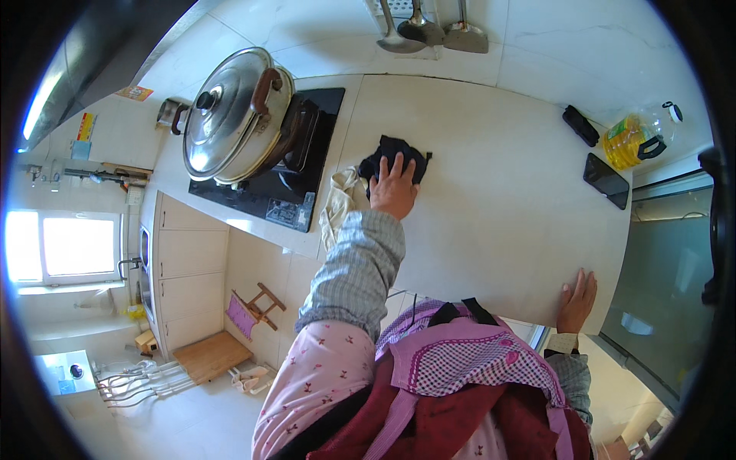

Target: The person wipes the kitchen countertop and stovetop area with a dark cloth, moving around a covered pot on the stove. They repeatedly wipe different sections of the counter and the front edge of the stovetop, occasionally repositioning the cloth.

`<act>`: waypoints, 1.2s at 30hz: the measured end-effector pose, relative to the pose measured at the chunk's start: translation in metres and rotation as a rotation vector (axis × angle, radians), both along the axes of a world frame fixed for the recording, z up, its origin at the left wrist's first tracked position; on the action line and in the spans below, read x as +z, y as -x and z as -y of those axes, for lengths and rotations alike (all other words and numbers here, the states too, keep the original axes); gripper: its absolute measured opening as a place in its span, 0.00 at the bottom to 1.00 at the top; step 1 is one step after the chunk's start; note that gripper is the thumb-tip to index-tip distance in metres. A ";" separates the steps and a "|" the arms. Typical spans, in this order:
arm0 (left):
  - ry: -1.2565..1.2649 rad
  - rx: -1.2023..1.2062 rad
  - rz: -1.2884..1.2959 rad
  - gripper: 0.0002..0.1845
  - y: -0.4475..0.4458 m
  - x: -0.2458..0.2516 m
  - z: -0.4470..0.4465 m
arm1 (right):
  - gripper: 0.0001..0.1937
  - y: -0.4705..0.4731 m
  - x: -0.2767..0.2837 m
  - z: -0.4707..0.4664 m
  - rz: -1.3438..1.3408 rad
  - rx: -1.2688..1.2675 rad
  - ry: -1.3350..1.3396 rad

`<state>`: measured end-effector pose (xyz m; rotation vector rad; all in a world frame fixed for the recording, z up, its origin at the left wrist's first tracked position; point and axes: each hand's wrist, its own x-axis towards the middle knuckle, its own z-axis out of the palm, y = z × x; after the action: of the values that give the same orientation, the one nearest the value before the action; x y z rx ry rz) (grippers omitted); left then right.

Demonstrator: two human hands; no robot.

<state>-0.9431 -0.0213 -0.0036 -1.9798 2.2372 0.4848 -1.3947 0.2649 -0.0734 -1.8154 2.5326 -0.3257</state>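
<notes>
My left hand (395,187) lies palm down over a bunched black cloth (397,146), fingers spread, holding it against the pale countertop (489,230). Just left of that hand, a crumpled cream cloth (339,201) rests between the black cloth and the black glass cooktop (253,198), partly behind my sleeve. Over at the right, near the counter's front corner, my right hand (577,299) is flat on the surface with nothing in it.
A large lidded steel pot (230,121) stands on the cooktop. Along the right side are a cooking oil bottle (635,138), a black smartphone (606,180) and a small black pouch-like object (581,126). Ladles and a spatula (466,37) hang on the wall. A small folding stool (253,310) stands below left.
</notes>
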 end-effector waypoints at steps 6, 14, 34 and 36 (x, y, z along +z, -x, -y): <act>0.116 -0.032 -0.013 0.33 0.013 -0.004 0.033 | 0.28 -0.022 0.013 0.014 -0.125 -0.037 -0.031; 0.083 -0.058 0.014 0.35 -0.007 0.001 -0.004 | 0.28 -0.041 0.036 0.015 -0.122 -0.087 -0.135; 0.078 0.043 -0.025 0.37 -0.013 -0.009 -0.014 | 0.27 -0.043 0.037 0.017 -0.114 -0.115 -0.102; 0.097 0.018 -0.018 0.37 -0.013 -0.012 0.001 | 0.27 -0.043 0.037 0.017 -0.107 -0.107 -0.100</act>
<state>-0.9299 -0.0218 -0.0155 -2.0507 2.2977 0.4044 -1.3521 0.2482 -0.0367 -1.7116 2.6699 -0.1031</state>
